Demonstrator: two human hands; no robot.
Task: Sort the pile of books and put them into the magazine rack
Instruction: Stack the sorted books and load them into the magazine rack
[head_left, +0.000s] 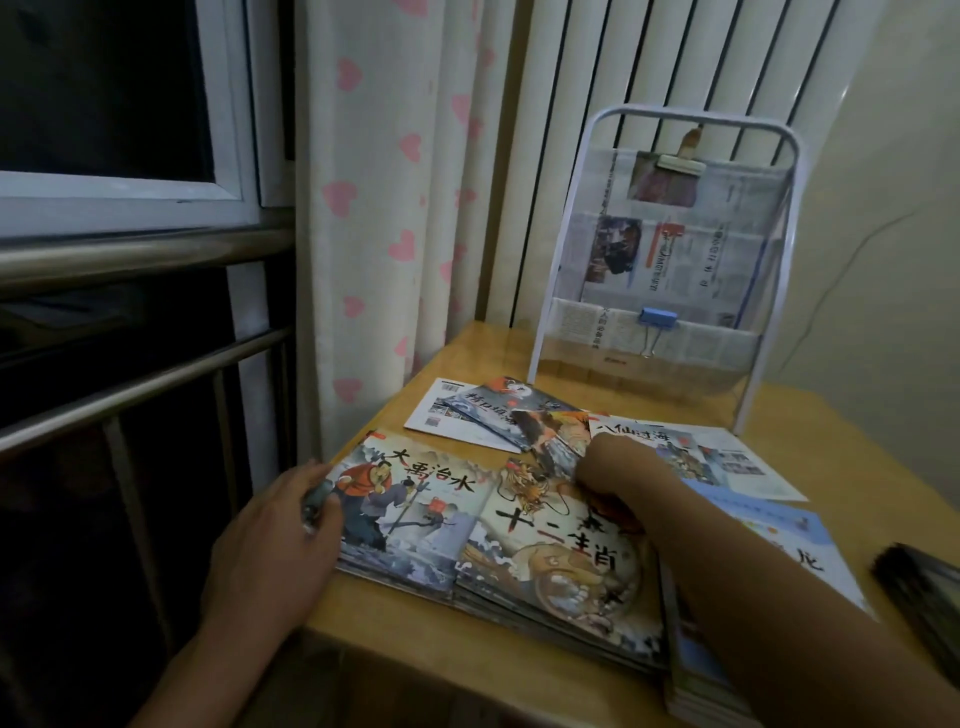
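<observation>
Thin picture books lie spread over a small wooden table (395, 618). My left hand (280, 530) holds the left edge of a stack topped by a book with a red-robed figure (410, 514). Beside it lies a stack topped by a dragon-cover book (561, 561). My right hand (618, 467) reaches over that stack and pinches a tilted book (545, 431) by its near edge. More books (498, 410) lie behind, and a pale book (701, 452) to the right. The white wire magazine rack (670, 260) stands at the table's back, holding newspapers.
A blue binder clip (657, 317) and a wooden clip (685, 156) are fastened on the rack. A light blue book (789, 540) lies at the right under my forearm. A dark object (924, 587) sits at the right edge. Curtain (395, 208) and metal railing (145, 254) stand to the left.
</observation>
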